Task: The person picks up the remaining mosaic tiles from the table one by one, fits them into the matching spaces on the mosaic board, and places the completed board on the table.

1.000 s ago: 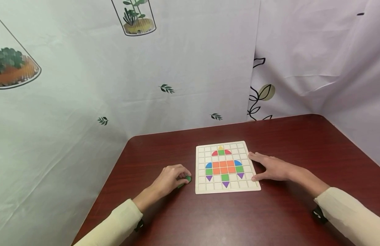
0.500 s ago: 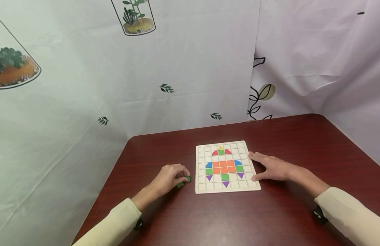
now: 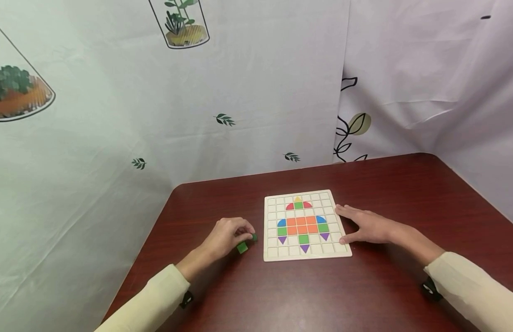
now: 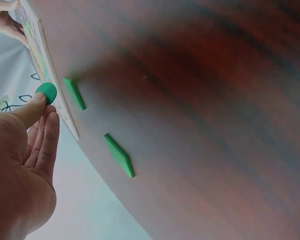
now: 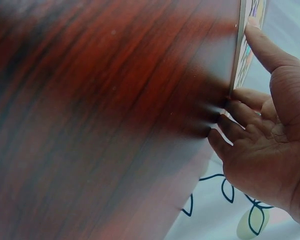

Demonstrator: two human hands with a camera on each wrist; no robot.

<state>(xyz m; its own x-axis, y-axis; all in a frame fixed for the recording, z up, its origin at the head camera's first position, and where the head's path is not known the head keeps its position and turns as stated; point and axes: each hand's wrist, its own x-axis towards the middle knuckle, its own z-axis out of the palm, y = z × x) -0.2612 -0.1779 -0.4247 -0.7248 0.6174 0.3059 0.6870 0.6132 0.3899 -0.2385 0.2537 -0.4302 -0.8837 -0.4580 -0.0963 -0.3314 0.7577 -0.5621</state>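
In the head view my left hand (image 3: pixel 228 236) is left of the white grid board (image 3: pixel 277 252). Between thumb and fingers it pinches a small green round disc (image 4: pixel 47 93), seen tilted in the left wrist view. Two flat green tiles lie on the table below it there: one tile (image 4: pixel 74 93) near the board's edge, another tile (image 4: pixel 119 155) farther off. Only a green square tile (image 3: pixel 242 247) beside the thumb shows from the head. At the board's right edge rests my right hand (image 3: pixel 366 226), fingers spread, thumb touching the rim.
Coloured pieces make a pattern on the board, with orange squares (image 3: pixel 301 225) in the middle and purple triangles (image 3: pixel 304 249) below. The dark red-brown table (image 3: pixel 297 295) ends at a printed white curtain (image 3: pixel 256 83) behind and to the sides.
My left hand has drawn slightly up and left with the green disc, uncovering more of the green square tile beside it. My right hand and the board have stayed put.
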